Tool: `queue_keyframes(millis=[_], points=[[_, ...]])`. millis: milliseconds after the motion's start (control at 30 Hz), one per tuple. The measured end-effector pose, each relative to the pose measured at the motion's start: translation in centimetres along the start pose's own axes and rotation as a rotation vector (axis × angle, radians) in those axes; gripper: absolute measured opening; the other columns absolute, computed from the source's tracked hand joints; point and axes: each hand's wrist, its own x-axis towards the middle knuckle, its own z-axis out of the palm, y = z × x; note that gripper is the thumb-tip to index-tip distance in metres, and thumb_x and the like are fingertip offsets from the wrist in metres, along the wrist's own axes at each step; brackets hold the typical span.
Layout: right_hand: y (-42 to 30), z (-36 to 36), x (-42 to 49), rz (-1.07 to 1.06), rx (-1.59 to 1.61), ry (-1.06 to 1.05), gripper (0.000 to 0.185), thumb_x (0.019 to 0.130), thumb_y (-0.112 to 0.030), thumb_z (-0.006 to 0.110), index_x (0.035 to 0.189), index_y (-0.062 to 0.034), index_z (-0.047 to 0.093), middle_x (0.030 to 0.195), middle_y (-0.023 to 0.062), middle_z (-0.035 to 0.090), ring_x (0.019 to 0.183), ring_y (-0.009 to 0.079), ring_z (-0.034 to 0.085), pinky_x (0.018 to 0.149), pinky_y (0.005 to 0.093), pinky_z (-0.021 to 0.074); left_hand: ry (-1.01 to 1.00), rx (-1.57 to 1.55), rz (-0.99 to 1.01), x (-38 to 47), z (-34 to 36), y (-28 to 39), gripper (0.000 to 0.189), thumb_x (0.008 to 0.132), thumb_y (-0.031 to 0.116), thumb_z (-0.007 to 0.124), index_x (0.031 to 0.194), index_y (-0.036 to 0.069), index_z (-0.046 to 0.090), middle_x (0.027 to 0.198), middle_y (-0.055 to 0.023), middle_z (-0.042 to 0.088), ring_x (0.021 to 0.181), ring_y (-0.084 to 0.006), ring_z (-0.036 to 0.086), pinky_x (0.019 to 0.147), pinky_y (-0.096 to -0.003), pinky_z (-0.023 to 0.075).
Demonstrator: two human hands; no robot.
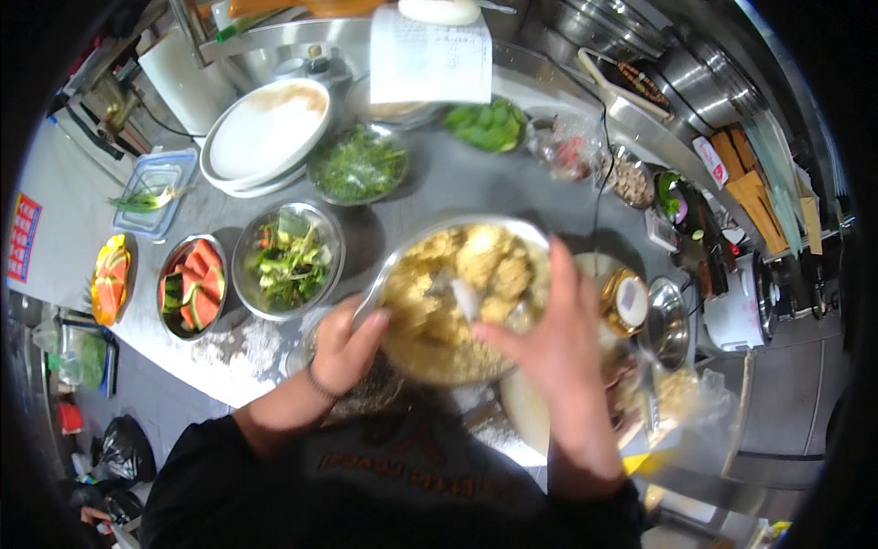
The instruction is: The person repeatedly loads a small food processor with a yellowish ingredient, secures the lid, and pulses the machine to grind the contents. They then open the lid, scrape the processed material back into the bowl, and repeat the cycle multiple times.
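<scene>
A steel bowl (396, 255) of yellow, lumpy, mash-like food (473, 267) is before me. My left hand (346, 346) grips its left edge, the thumb on the rim. On the right side my right hand (562, 329) clasps it, fingers along the outer wall and thumb reaching over the food. A pale, blurred piece (466, 298), perhaps a utensil, rests in the mash near that thumb. Whether the bowl touches the counter is hidden. Left of it is a steel bowl of chopped green vegetables (288, 264). A gold-coloured jar with a white lid (630, 302) stands beside my right hand.
Watermelon pieces (195, 285) fill a steel bowl at left. Stacked white plates (267, 134), a bowl of green herbs (358, 163) and green leaves (487, 123) line the back. A written sheet (431, 58) hangs there. A steel bowl (665, 322) sits right.
</scene>
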Motion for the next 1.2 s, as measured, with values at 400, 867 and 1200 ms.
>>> queue_keyframes(millis=[400, 867, 1200], points=[[-1.0, 0.7, 4.1, 0.145, -0.123, -0.168, 0.11, 0.057, -0.06, 0.074, 0.139, -0.0113, 0.02, 0.132, 0.0333, 0.03, 0.123, 0.0459, 0.034, 0.101, 0.0485, 0.0331, 0.087, -0.262, -0.426, 2.5, 1.2, -1.4, 0.023, 0.089, 0.025, 0.058, 0.077, 0.005, 0.06, 0.065, 0.0062, 0.05, 0.059, -0.0033, 0.043, 0.051, -0.0203, 0.0357], [1.3, 0.5, 5.8, 0.157, -0.004, -0.384, 0.112, 0.059, -0.068, 0.066, 0.141, -0.0092, 0.018, 0.143, 0.0265, 0.016, 0.132, 0.0428, 0.019, 0.108, 0.0489, 0.0195, 0.16, -0.452, -0.703, 3.5, 2.3, 0.9, 0.031, 0.087, 0.028, 0.06, 0.098, -0.001, 0.059, 0.078, 0.001, 0.056, 0.066, -0.0081, 0.048, 0.055, -0.0209, 0.0367], [0.7, 3.5, 8.6, 0.109, -0.027, -0.299, 0.105, 0.058, -0.056, 0.072, 0.138, -0.0065, 0.025, 0.134, 0.0306, 0.033, 0.125, 0.0399, 0.036, 0.102, 0.0431, 0.0328, 0.042, -0.451, -0.624, 5.0, 0.3, -4.5, 0.044, 0.088, 0.029, 0.059, 0.111, -0.006, 0.052, 0.098, -0.0057, 0.059, 0.087, -0.0122, 0.054, 0.078, -0.0247, 0.0435]])
